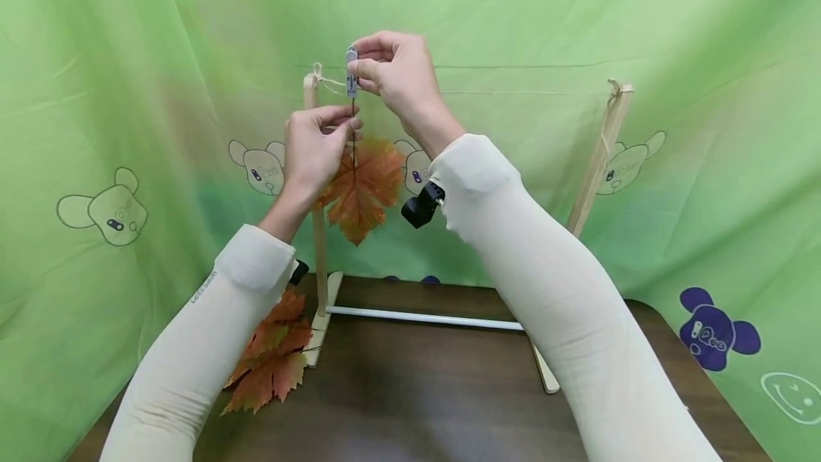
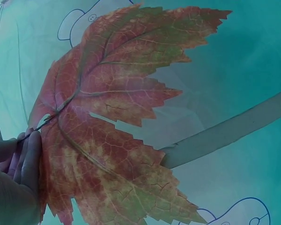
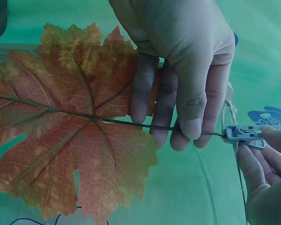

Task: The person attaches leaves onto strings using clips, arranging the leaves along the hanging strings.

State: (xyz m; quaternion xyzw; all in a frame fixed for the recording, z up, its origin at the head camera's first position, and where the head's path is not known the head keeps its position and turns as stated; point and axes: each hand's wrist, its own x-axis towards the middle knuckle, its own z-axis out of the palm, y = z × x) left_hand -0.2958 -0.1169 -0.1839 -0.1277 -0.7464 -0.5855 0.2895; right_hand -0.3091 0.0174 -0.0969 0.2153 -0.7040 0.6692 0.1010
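An orange-red artificial maple leaf (image 1: 368,194) hangs tip down by its thin dark stem (image 3: 145,125). My left hand (image 1: 316,152) pinches that stem between thumb and fingers, above the blade. Just higher, a grey clothespin (image 1: 351,71) is held upright by my right hand (image 1: 399,75), thumb on one side and fingers on the other. In the right wrist view the stem's end meets the clothespin's tip, and the string (image 3: 241,183) passes at the same spot. The leaf's blade fills much of the left wrist view.
A wooden stand has a left post (image 1: 319,255), a right post (image 1: 599,155) and a white crossbar (image 1: 423,317). String (image 1: 526,93) runs between the post tops. More artificial leaves (image 1: 272,376) lie on the brown table (image 1: 410,398) at left. A green printed cloth (image 1: 160,91) hangs behind.
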